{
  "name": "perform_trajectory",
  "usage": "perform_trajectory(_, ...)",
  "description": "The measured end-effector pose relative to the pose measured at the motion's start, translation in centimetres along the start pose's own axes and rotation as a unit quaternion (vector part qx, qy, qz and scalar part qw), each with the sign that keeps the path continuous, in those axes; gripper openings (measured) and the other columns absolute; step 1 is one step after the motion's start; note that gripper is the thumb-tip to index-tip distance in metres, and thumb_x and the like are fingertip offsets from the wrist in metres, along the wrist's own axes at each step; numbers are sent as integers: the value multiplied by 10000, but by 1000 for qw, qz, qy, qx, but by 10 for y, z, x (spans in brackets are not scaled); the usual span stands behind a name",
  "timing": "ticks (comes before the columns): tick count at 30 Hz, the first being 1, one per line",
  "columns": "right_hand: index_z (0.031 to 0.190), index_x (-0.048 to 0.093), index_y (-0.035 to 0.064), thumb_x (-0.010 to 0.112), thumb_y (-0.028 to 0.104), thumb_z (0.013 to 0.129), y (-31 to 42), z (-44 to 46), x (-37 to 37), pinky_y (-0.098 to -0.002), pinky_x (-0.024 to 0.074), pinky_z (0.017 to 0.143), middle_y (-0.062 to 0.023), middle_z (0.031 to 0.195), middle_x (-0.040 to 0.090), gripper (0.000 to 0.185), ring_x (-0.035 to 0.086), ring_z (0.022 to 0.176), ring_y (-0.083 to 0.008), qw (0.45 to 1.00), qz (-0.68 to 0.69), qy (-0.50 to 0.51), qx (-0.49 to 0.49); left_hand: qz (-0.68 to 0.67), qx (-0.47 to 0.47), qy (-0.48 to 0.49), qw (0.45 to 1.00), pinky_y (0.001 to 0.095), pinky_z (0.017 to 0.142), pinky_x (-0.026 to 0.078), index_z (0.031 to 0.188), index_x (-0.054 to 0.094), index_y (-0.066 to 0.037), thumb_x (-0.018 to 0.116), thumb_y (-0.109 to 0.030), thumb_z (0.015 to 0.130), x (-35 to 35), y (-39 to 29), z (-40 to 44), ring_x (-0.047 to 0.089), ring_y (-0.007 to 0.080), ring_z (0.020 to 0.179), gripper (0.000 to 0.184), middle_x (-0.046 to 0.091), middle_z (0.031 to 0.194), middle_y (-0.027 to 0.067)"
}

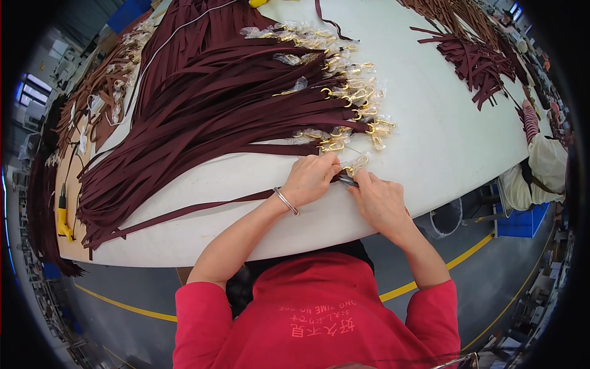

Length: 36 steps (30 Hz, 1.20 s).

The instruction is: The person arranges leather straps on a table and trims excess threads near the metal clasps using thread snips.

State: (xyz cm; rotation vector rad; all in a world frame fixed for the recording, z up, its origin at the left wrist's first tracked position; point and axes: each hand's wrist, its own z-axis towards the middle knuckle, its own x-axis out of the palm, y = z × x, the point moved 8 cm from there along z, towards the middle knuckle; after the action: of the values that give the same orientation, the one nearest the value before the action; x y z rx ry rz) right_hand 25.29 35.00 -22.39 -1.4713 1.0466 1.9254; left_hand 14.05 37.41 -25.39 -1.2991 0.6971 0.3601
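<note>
My left hand (311, 178), with a bangle at the wrist, is closed in a pinch at the end of a maroon strap (209, 208). The strap runs under that wrist and away to the left. A gold clasp (356, 165) in clear plastic wrap lies just beyond the fingertips of both hands. In my right hand (379, 200), fingers curled, is a small metal tool that looks like thread snips (348, 181); its tip is against the strap end. Most of the tool is hidden by the fingers.
A large pile of maroon straps (203, 123) with plastic-wrapped gold clasps (362, 92) spreads over the white table (424, 147). More straps (476, 64) lie at the far right. A yellow-handled tool (63, 215) is at the left edge. A person's striped sleeve (530, 123) shows at right.
</note>
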Motion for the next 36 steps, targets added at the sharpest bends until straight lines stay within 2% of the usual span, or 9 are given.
perform_trajectory(9, 839, 454, 45, 593, 174, 793, -2, 2, 0, -384, 442, 461, -102, 667, 585, 195, 597, 557, -284, 1000, 13, 6, -14, -23, -18, 19, 999, 392, 524, 404, 805, 553, 13, 520, -137, 844, 1, 1, 2, 541, 341, 567, 158, 559, 622, 180)
perform_trajectory(17, 860, 450, 46, 600, 170, 788, -10, 4, 4, -405, 444, 504, -115, 694, 598, 208, 595, 586, -309, 998, 69, 13, -5, -62, -38, 29, 997, 321, 470, 385, 779, 546, 13, 514, -135, 851, 1, 5, 4, 482, 178, 459, 167, 521, 534, 111)
perform_trajectory(21, 864, 447, 45, 598, 169, 790, -10, 3, 6, -410, 444, 502, -114, 686, 599, 209, 598, 587, -309, 998, 63, 14, 2, -74, -36, 40, 996, 301, 451, 382, 778, 531, 7, 502, -139, 868, -1, 4, 4, 470, 145, 448, 173, 517, 527, 72)
perform_trajectory(26, 878, 461, 44, 616, 186, 778, -13, 3, 3, -405, 450, 526, -119, 698, 610, 233, 604, 603, -303, 999, 45, 24, 14, -144, -82, 76, 983, 238, 398, 368, 802, 498, -11, 471, -156, 899, 0, 8, 0, 458, 79, 456, 177, 516, 579, 24)
perform_trajectory(28, 952, 493, 48, 641, 227, 757, -29, 8, -7, -395, 457, 577, -133, 710, 617, 304, 606, 641, -301, 979, 192, 24, 68, -174, -112, 90, 974, 227, 393, 368, 811, 497, -13, 472, -145, 897, -2, 8, -2, 459, 71, 457, 160, 521, 605, 22)
perform_trajectory(29, 952, 493, 48, 641, 227, 757, -30, 13, -11, -395, 457, 577, -133, 710, 617, 304, 606, 641, -301, 979, 192, 23, 67, -208, -146, 104, 962, 216, 387, 368, 820, 496, -15, 472, -134, 895, -1, 11, -5, 460, 64, 459, 143, 526, 630, 20)
perform_trajectory(32, 985, 538, 69, 653, 265, 742, -38, 24, -12, -387, 454, 624, -137, 715, 619, 333, 602, 679, -300, 976, 200, 14, 88, -245, -133, 106, 955, 196, 376, 363, 842, 489, -17, 488, -112, 885, 1, 17, -5, 459, 48, 465, 104, 526, 657, 16)
perform_trajectory(36, 929, 587, 93, 629, 260, 763, -45, 33, 8, -395, 444, 622, -119, 712, 616, 240, 594, 692, -302, 979, 179, 59, 81, -231, -131, 105, 958, 207, 403, 380, 892, 492, -10, 525, -83, 852, -2, 18, -7, 472, 56, 494, 90, 517, 656, 16)
